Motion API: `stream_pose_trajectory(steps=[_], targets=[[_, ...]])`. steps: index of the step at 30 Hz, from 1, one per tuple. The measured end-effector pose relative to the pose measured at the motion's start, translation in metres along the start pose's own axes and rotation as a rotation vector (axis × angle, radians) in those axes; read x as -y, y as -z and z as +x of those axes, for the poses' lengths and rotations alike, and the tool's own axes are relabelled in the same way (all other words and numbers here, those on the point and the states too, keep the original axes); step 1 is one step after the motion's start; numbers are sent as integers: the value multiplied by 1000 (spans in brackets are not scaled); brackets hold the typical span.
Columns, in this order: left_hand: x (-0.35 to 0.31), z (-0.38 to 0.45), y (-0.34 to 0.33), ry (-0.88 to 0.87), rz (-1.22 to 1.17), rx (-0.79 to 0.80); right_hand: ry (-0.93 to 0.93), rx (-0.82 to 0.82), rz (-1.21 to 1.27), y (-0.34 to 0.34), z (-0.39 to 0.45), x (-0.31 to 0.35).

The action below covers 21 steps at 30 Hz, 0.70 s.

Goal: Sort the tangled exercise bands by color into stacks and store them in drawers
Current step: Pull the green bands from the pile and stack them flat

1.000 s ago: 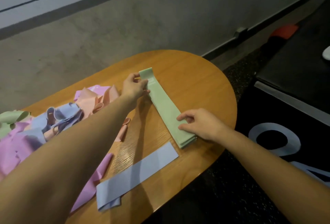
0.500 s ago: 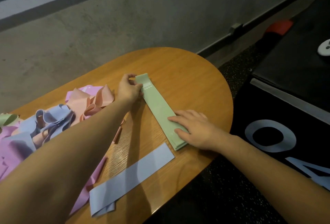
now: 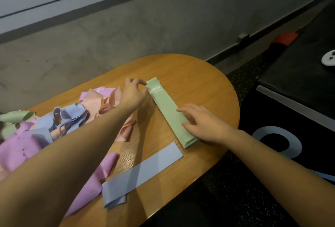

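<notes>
1. A stack of green exercise bands lies flat on the wooden oval table, running from 11 o'clock to 5 o'clock across the table's right half (white print shows near its far end).
2. The left hand sits at the stack's far end, at 11 o'clock of it; its fingers are curled, fingertip and thumb at the left corner of that end, seemingly pinching it.
3. The right hand rests on the stack's near half, fingers straight and slightly spread, pressing the bands flat.
4. A single blue band lies flat at 7 o'clock of the green stack, near but apart, its near end folded over.
5. The tangled pile of pink, peach, blue and green bands occupies the table's left side, at 9 o'clock of the stack, partly hidden by the left forearm.
</notes>
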<state>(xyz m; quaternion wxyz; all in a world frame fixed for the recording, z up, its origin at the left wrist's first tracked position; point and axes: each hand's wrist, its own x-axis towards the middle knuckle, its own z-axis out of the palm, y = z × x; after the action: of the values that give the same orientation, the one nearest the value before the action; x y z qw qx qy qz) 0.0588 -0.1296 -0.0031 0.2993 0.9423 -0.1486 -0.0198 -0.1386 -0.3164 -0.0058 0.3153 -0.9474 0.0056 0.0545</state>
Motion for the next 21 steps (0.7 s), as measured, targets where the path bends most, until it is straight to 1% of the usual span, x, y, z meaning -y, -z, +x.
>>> stream_pose_trajectory(steps=[2, 4, 7, 13, 21], targets=[[10, -14, 14, -65, 38, -12, 12, -49, 4, 3, -1, 12], [19, -32, 29, -101, 27, -21, 32, -78, 14, 5, -1, 25], [33, -62, 50, -115, -8, -50, 37, -64, 0, 5, 0, 47], [76, -115, 95, -18, -29, -118, 114, -57, -44, -3, 2, 96], [147, -182, 152, 69, -84, -201, 280, -31, -66, -38, 11, 169]])
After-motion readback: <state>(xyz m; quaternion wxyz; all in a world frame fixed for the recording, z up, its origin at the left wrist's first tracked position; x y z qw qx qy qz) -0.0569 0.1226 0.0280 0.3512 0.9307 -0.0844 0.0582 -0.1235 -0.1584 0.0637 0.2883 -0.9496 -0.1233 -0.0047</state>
